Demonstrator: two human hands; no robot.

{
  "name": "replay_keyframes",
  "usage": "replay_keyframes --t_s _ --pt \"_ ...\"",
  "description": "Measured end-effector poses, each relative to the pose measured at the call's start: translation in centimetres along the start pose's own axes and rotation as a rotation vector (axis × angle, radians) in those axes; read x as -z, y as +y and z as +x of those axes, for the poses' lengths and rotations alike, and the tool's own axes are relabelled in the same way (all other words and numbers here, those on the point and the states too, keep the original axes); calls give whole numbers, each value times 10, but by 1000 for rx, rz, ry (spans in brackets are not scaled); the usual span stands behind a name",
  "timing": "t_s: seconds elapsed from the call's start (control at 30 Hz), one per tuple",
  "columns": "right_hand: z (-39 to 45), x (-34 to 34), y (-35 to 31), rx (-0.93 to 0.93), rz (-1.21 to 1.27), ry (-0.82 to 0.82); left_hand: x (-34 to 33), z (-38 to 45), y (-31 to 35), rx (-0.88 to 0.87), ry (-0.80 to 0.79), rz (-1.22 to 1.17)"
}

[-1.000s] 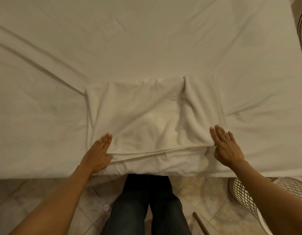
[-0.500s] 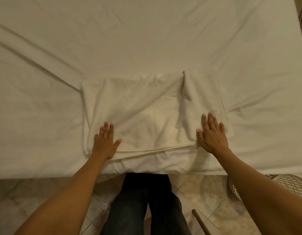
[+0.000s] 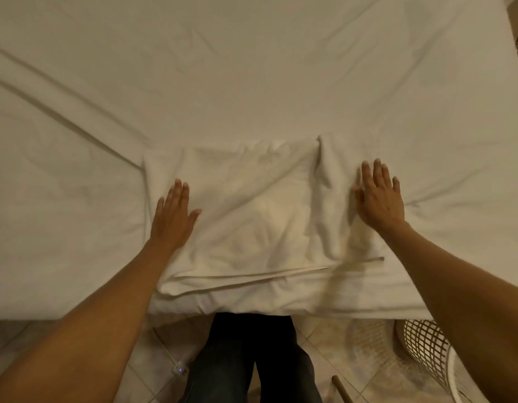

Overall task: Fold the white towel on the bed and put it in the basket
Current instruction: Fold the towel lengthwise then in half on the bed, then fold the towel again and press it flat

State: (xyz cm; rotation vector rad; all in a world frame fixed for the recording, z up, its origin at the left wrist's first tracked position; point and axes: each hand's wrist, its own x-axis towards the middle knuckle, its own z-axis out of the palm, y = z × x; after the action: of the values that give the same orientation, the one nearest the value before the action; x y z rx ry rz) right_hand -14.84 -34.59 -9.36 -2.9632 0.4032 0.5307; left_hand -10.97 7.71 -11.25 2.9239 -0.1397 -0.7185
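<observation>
The white towel [image 3: 257, 216] lies folded in a wide rectangle at the near edge of the bed [image 3: 252, 68], with layered hems along its front. A raised crease runs down its right third. My left hand [image 3: 173, 219] rests flat, palm down, on the towel's left part. Flat as well, my right hand [image 3: 378, 196] presses on the right part beside the crease. Both hands have fingers spread and hold nothing. The white lattice basket [image 3: 423, 344] stands on the floor at the lower right, partly hidden by my right forearm.
My legs in dark trousers [image 3: 252, 359] stand against the bed edge on a tiled floor. A small device with a purple light [image 3: 180, 369] and a cable lie by my left foot. A wooden stick end [image 3: 340, 388] shows near the basket.
Both hands have slid away from me over the towel, from its near edge toward its middle, staying flat. The towel looks smoother on its left side.
</observation>
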Motion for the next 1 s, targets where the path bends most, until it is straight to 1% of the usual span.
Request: replay_keyframes --t_s 0.07,0.13,0.2,0.3,0.37,0.43,0.5,0.57,0.67,0.73,0.87,1.0 --pt "33 14 -5 39 -33 26 19 31 3 -21 59 23" --pt "64 25 -7 71 -93 21 36 60 4 -41 71 72" --pt "91 33 -8 91 -168 -14 50 86 3 -39 17 147" --pt "115 36 -10 79 -184 -133 60 110 -1 -2 -111 189" --pt "122 31 -11 78 -162 -170 59 118 -2 -8 -123 194" --pt "124 26 -10 95 -114 -136 53 120 0 -32 -28 182" --pt "122 22 -8 123 -83 -47 49 120 2 -39 70 167" --pt "122 20 -6 140 -109 57 46 120 0 -40 136 154" --pt "122 23 -1 142 -188 170 46 122 -5 -35 229 138" --pt "122 28 3 147 -240 214 51 124 -8 -19 257 152" --pt "125 42 9 127 -305 203 71 132 -9 -14 284 182" --pt "134 54 13 141 -292 229 82 144 -11 10 277 192"
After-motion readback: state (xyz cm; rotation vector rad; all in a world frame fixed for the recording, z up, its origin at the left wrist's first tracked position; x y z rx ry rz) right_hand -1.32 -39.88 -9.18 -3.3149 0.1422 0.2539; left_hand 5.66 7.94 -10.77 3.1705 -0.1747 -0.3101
